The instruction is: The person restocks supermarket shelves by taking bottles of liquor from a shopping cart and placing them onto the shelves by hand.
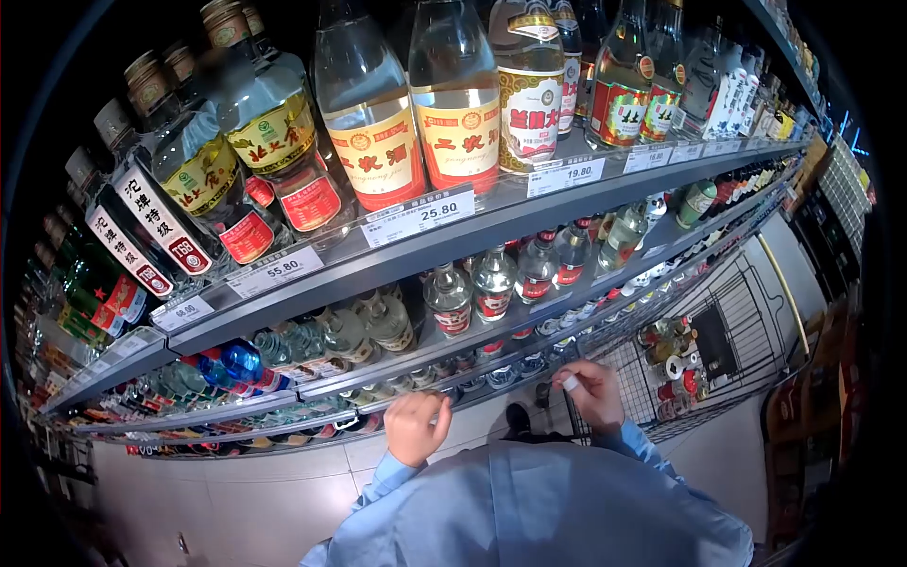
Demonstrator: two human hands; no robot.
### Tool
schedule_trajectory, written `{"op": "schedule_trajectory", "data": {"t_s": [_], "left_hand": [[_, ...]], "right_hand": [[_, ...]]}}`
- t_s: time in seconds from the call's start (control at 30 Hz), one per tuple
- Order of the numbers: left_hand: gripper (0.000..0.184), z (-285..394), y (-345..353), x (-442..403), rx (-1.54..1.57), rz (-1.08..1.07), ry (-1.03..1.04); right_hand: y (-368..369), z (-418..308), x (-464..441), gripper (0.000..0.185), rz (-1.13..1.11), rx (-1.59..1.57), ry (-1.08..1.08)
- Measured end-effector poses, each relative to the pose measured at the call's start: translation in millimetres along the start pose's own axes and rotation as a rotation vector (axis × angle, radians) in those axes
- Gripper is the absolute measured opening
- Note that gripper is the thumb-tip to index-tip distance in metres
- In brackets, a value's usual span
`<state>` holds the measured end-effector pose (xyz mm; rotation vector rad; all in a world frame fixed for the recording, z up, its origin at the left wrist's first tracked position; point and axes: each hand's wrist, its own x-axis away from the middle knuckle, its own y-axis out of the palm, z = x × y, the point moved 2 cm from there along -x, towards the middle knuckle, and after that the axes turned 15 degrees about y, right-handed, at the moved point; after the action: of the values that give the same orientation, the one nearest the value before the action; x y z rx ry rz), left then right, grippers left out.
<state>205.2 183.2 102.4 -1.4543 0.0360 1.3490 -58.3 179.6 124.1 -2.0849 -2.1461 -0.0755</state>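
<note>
My left hand (416,427) is curled closed in front of the lower shelves, and nothing shows sticking out of it. My right hand (593,393) has its fingers bent together near the shopping cart (652,420). A small white patch (570,383) shows at its fingers; whether it is a wrap or something held, I cannot tell. Neither hand appears to touch a bottle. Small clear bottles with red labels (447,300) stand on the shelf beyond my hands. Several bottles (675,364) are in the cart, to the right of my right hand.
Across the upper shelf edge (350,250) run price tags (439,213). Large clear bottles with orange labels (373,156) stand above it, beside flat-sided bottles (156,217) at left. Blue bottles (241,364) sit lower down. Pale floor tiles (236,491) lie below, with a dark shoe (518,419).
</note>
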Motion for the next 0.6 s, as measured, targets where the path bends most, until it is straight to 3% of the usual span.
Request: {"op": "schedule_trajectory", "data": {"t_s": [0.1,0.37,0.6], "left_hand": [[0.006,-2.4,10.1,4.7,0.079,-0.055,0.078],[0.006,26.3,42.2,9.2,0.261,-0.171,0.154],[0.005,60.1,77.2,-6.7,0.297,-0.248,0.213]], "right_hand": [[12.1,7.0,21.0,0.012,-0.010,0.280,-0.069],[-23.8,41.8,70.3,0.018,0.204,0.075,0.112],[-55.9,41.7,69.1,0.023,0.239,0.050,0.039]]}}
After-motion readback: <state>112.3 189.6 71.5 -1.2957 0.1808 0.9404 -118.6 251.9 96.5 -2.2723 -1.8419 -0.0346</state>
